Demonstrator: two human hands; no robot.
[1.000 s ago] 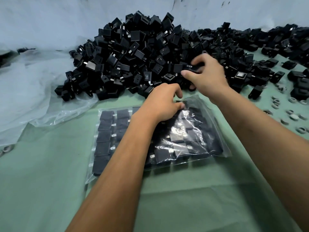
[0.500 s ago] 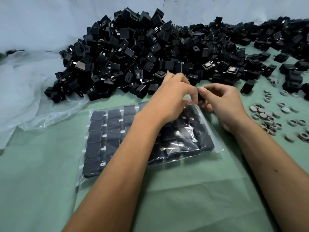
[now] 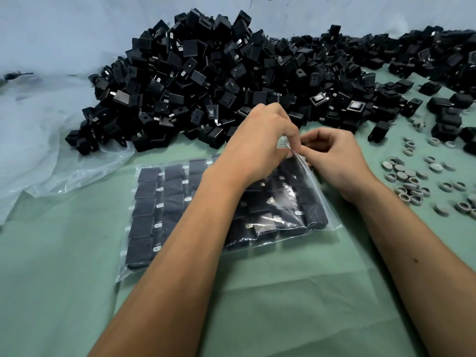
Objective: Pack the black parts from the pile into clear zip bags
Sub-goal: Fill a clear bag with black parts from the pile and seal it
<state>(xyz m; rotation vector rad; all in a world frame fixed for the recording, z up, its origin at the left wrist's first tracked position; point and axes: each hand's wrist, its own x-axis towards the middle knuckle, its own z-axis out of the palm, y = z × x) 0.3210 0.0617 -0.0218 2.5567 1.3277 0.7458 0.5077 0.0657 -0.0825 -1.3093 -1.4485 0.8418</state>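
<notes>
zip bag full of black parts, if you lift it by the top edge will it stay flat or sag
The zip bag would probably sag: its film is thin and crinkled, and both hands pinch it easily. Rows of black parts fill it, so it is likely heavy for its size. They lie loose and may slide toward the bottom.

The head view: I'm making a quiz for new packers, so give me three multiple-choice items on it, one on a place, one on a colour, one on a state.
1. Where does the pile of black parts lie from the zip bag?
A. beyond it
B. on top of it
C. nearer the camera

2. What colour is the table cover?
A. red
B. green
C. yellow

3. What are the left hand and right hand doing?
A. resting flat on the table
B. lifting the pile
C. pinching the bag's far right corner

Key: 1 A, the pile sits behind the bag; 2 B, the cloth is pale green; 3 C, fingertips of both meet on the plastic there.
</notes>
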